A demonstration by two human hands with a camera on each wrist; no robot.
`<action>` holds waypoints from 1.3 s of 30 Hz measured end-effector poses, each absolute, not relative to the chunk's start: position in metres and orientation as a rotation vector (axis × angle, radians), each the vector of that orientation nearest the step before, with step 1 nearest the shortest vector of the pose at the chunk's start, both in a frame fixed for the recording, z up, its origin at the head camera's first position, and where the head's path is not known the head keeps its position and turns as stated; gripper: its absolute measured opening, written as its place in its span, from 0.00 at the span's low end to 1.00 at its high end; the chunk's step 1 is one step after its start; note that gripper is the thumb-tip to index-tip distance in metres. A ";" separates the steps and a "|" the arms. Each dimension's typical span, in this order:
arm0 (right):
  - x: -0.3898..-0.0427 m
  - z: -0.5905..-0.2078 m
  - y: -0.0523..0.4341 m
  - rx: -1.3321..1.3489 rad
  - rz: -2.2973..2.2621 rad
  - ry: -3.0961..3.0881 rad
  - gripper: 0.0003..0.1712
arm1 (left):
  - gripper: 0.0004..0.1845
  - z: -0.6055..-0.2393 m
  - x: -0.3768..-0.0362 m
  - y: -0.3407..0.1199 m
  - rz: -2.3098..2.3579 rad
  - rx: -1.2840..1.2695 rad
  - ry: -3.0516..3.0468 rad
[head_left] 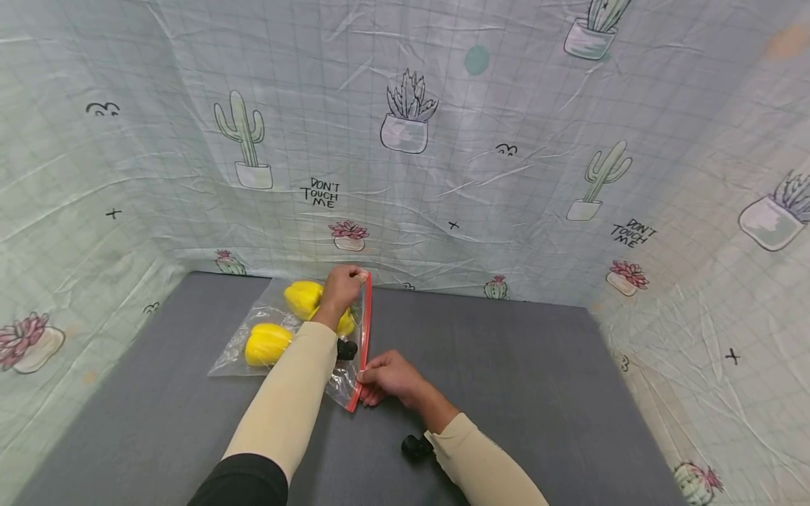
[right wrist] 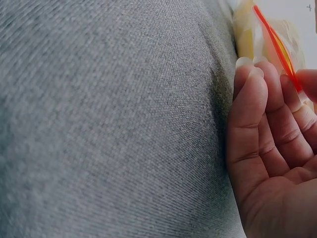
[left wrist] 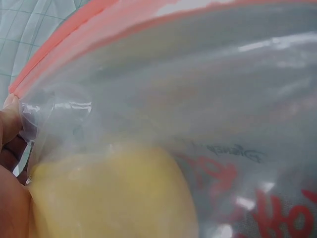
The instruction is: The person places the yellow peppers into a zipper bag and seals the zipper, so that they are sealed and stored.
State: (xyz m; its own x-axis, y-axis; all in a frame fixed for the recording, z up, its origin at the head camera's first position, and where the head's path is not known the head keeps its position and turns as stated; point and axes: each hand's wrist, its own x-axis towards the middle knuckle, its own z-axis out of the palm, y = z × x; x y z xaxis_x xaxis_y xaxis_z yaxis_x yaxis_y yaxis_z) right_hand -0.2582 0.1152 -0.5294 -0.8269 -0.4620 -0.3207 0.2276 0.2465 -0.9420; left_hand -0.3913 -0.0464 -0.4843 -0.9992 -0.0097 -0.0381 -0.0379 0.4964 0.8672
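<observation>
A clear zip bag [head_left: 243, 358] with a red seal strip [head_left: 366, 316] lies on the grey surface. Inside it are yellow bell peppers: one bell pepper [head_left: 268, 344] near the front, another bell pepper [head_left: 302, 298] farther back, partly behind my left arm. My left hand [head_left: 342, 289] pinches the far end of the strip. At the near end, my right hand [head_left: 394, 376] holds the strip between thumb and fingers, as the right wrist view also shows at the red strip [right wrist: 277, 47]. Close up in the left wrist view, a yellow pepper [left wrist: 114, 198] shows through the plastic.
The grey tabletop [head_left: 493, 379] extends to the right of the bag. Patterned cloth [head_left: 443, 183] with cactus prints hangs at the back and both sides. Small black devices [head_left: 415, 448] are on my wrists. Red lettering [left wrist: 277, 213] shows on the bag.
</observation>
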 end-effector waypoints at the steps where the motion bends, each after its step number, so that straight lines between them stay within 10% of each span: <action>1: -0.258 -0.529 0.116 -0.219 -1.621 1.978 0.11 | 0.19 -0.484 -0.391 -0.046 1.555 -0.044 2.695; 39: -0.232 -0.529 0.131 -0.172 -1.601 1.782 0.13 | 0.19 -0.479 -0.385 -0.048 1.699 -0.138 2.673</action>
State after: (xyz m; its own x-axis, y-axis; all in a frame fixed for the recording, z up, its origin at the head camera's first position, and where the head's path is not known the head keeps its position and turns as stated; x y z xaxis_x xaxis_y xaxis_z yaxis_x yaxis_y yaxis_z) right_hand -0.2323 0.1307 -0.5292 -0.7299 -0.5416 -0.4170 0.3569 0.2184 -0.9083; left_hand -0.3848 -0.0483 -0.4795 -0.9958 -0.0887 -0.0220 -0.0576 0.4220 0.9048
